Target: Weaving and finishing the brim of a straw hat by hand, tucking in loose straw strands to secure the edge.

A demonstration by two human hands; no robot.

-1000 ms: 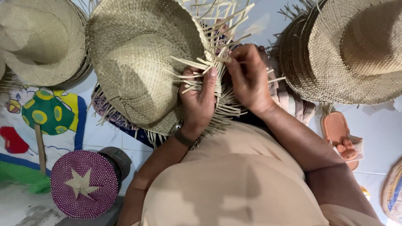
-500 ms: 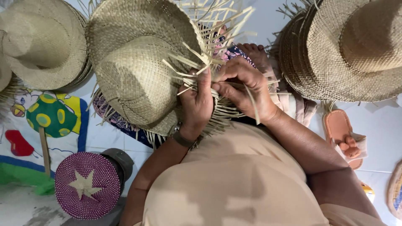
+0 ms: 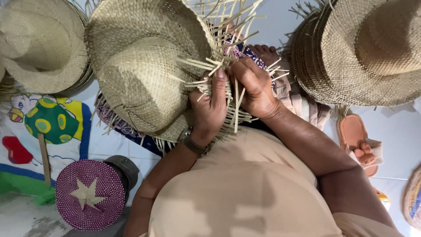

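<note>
Change: since half a second ago, both hands are seen shifted slightly along the brim edge, and the right fingers are now closed tighter over the loose strands.
Left hand point(image 3: 210, 109): wrapped around the brim's unfinished edge from below, thumb pointing up, fingers shut on a bundle of strands; a dark wristband point(image 3: 193, 145) is worn at the wrist.
Right hand point(image 3: 254, 87): curled just beside the left hand, touching it, fingertips pinched on strands at the same spot.
Straw hat point(image 3: 140, 66): held upside down in front of the body, crown to the left of the hands, brim edge caught between both hands.
Loose strands point(image 3: 228, 26): pale strips fanned out above and around the hands, several poking between the fingers.
Surroundings: a stack of finished hats point(image 3: 364, 48) is seen to the right, another hat point(image 3: 39, 44) to the left, a purple woven lid with a star point(image 3: 90, 195) lower left on the floor, and a pink sandal point(image 3: 355, 136) at the right.
</note>
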